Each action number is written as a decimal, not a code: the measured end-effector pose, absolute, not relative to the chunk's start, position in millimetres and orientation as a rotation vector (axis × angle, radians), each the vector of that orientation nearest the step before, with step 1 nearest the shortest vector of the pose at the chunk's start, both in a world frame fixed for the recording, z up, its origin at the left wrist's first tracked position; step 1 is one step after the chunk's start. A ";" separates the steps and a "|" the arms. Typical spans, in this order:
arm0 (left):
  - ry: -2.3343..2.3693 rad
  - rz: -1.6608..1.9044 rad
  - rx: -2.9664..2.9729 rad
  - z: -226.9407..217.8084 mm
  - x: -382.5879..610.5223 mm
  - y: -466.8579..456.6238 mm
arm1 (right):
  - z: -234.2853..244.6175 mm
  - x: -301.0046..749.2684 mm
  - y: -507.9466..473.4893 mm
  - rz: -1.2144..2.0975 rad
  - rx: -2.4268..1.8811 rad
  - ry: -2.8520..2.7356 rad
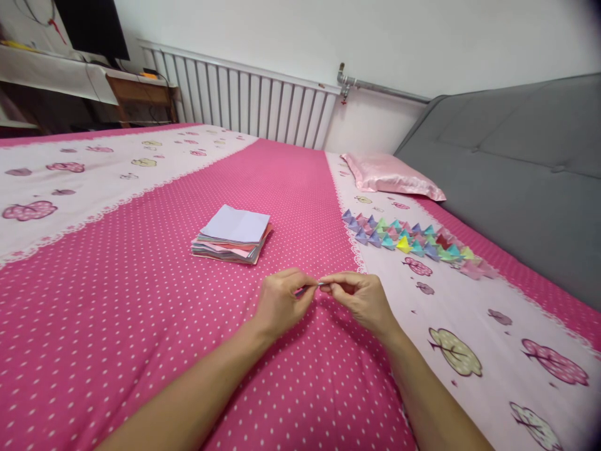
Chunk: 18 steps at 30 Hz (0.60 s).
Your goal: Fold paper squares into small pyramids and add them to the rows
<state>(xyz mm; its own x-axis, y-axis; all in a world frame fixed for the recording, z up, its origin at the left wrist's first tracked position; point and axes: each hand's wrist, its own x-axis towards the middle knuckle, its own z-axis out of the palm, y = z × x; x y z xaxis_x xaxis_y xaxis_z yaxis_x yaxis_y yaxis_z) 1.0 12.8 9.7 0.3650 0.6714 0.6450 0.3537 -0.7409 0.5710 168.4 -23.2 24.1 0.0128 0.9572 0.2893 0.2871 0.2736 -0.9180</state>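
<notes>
My left hand point(280, 302) and my right hand point(360, 298) meet over the pink dotted bedsheet point(141, 300), fingers pinched together on a small folded piece of paper point(310, 287) held between them. Only a thin sliver of that paper shows. Beyond the hands lies a stack of coloured paper squares point(233, 235) with a pale lilac sheet on top. To the right, a row of several small folded paper shapes point(413, 241) in many colours sits on the white patterned strip of the sheet.
A pink pillow point(390, 175) lies at the head of the bed beside a grey padded headboard point(511, 181). A white radiator point(248, 103) runs along the far wall. A wooden desk point(141, 91) stands at the far left.
</notes>
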 end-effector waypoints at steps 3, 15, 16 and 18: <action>0.931 1.365 2.270 12.0 0.2 13.7 | 25.2 171.6 -22.8 0.756 -1.257 -1.444; 0.841 1.331 2.213 12.2 0.7 14.0 | 29.4 163.0 -24.6 0.608 -1.275 -1.538; 0.869 1.340 2.183 11.9 1.0 14.3 | 29.9 163.4 -24.7 0.592 -1.278 -1.530; 0.924 1.345 2.112 11.4 1.6 15.3 | 30.7 164.5 -24.7 0.561 -1.283 -1.519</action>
<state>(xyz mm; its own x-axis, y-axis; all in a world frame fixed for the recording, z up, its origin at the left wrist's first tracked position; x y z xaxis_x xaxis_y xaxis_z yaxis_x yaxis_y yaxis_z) 1.6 15.3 11.4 0.2938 0.7472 0.5962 0.2887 -0.6639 0.6899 164.5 -24.7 30.7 0.0941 0.9125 0.3981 0.4346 0.3221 -0.8411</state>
